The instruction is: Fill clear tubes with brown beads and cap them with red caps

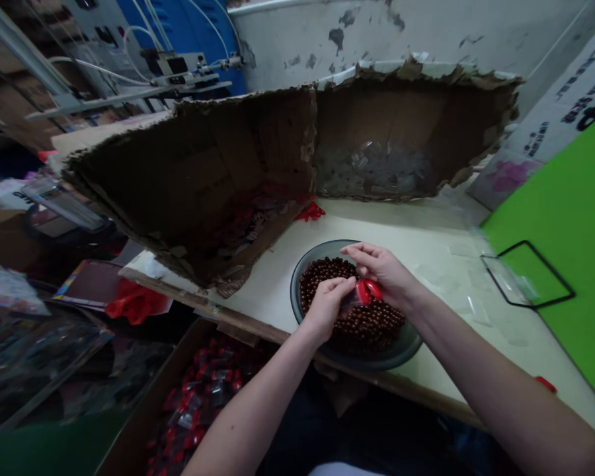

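Above a grey bowl [409,347] of brown shiny beads [371,327], my two hands meet. My left hand [327,305] is closed, thumb and fingers pinching a small clear container with a red lid [363,293]. The lid looks tilted open, its two red parts spread apart. Just right of it, my right hand [384,270] curls with its fingertips drawn together. Whether anything sits in those fingertips is too small to tell. The clear body of the container is partly covered by my left fingers.
Behind the bowl stand torn cardboard bins: the left bin [193,178] has red pieces, the right holds clear plastic pieces [387,162]. Below the table edge, a box contains many red-lidded containers [213,390]. A green panel [570,225] and black wire loop [528,305] are at right.
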Action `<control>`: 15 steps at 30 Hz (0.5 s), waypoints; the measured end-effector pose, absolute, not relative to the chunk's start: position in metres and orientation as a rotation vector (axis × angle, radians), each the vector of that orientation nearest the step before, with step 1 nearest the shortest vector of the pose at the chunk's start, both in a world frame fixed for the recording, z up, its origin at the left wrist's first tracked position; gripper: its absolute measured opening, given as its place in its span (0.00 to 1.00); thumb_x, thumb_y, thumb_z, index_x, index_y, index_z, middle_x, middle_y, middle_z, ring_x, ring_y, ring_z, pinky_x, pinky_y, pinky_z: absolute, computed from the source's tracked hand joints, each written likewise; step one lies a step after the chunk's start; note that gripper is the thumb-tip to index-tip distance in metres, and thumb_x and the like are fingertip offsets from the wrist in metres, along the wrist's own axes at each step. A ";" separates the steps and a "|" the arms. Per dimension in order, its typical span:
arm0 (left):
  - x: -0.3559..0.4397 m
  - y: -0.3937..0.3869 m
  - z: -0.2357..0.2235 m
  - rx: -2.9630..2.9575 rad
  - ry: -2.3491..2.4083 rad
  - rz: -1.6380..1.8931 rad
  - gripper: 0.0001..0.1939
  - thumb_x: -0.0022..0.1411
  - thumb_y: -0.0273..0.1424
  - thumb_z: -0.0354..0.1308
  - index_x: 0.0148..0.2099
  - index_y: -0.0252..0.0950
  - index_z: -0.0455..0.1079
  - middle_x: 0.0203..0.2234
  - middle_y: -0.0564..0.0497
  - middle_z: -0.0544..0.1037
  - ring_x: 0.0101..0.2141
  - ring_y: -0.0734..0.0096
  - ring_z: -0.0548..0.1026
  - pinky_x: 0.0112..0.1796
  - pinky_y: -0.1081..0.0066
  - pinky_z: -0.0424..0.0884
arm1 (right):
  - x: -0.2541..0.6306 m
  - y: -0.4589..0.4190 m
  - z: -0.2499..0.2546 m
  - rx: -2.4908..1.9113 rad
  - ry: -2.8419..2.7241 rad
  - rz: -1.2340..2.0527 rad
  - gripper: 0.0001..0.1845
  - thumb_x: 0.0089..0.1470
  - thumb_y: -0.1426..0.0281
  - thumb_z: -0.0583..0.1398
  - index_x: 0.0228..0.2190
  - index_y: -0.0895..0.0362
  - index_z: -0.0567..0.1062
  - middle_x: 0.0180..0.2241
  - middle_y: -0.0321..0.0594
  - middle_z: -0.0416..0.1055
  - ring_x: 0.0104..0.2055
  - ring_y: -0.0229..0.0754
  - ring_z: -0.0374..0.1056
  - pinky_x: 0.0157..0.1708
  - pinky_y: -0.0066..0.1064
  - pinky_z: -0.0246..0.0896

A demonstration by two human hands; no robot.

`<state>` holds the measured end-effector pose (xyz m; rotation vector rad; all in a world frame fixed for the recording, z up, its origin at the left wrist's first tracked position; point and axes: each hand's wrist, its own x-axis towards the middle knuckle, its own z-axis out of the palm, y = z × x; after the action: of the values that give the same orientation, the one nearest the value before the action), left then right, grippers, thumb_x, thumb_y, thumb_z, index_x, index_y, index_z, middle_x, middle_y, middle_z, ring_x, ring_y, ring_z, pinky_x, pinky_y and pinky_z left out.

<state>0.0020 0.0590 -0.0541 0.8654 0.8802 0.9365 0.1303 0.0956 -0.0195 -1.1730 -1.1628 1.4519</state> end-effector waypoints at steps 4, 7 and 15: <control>0.018 0.055 -0.058 0.898 1.002 1.127 0.27 0.56 0.51 0.56 0.19 0.35 0.54 0.13 0.59 0.55 0.16 0.84 0.50 0.19 0.75 0.45 | 0.119 0.087 -0.024 -1.247 -1.368 1.016 0.15 0.51 0.55 0.62 0.33 0.54 0.77 0.25 0.34 0.68 0.28 0.37 0.62 0.29 0.29 0.57; 0.022 0.048 -0.058 0.926 1.042 1.170 0.27 0.58 0.51 0.54 0.20 0.35 0.56 0.14 0.58 0.56 0.17 0.83 0.51 0.20 0.74 0.45 | 0.115 0.081 -0.022 -1.254 -1.361 1.056 0.19 0.56 0.53 0.55 0.36 0.53 0.77 0.19 0.32 0.60 0.23 0.38 0.58 0.25 0.30 0.55; 0.015 0.025 -0.048 1.106 1.127 1.142 0.27 0.59 0.51 0.52 0.19 0.34 0.56 0.15 0.57 0.55 0.19 0.81 0.51 0.21 0.74 0.46 | 0.108 0.051 -0.015 -1.154 -1.257 1.107 0.18 0.58 0.55 0.54 0.35 0.55 0.77 0.17 0.30 0.51 0.20 0.36 0.48 0.22 0.30 0.47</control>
<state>0.0151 0.0251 -0.0485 1.1059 1.1274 1.1419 0.1078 0.0513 -0.0150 -1.1537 -1.2574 1.1070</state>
